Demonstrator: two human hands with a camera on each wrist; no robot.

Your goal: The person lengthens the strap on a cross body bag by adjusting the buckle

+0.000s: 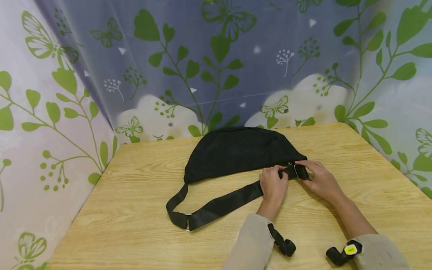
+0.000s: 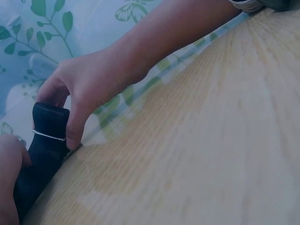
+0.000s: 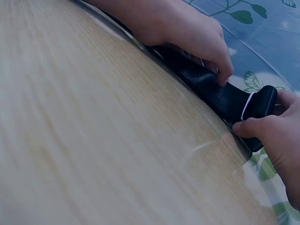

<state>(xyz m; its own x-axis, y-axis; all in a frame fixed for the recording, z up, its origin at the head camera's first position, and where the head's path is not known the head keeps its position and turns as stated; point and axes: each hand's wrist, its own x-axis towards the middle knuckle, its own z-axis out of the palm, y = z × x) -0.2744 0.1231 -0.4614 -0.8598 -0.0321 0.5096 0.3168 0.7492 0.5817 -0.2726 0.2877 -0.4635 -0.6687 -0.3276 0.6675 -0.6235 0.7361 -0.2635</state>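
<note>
A black waist bag lies flat at the back of the table, its curved edge toward the rear wall. The black strap loops out in front of it, with a metal slider at the lower left. My left hand holds the strap near the bag's right end, fingers curled over it. Just right of that, my right hand pinches the folded strap end beside a metal buckle. In the left wrist view this folded strap loop stands up between right thumb and fingers.
The wood-grain table extends around the bag. Printed fabric walls with leaves and butterflies rise behind and at both sides. Each beige sleeve carries a black wrist strap.
</note>
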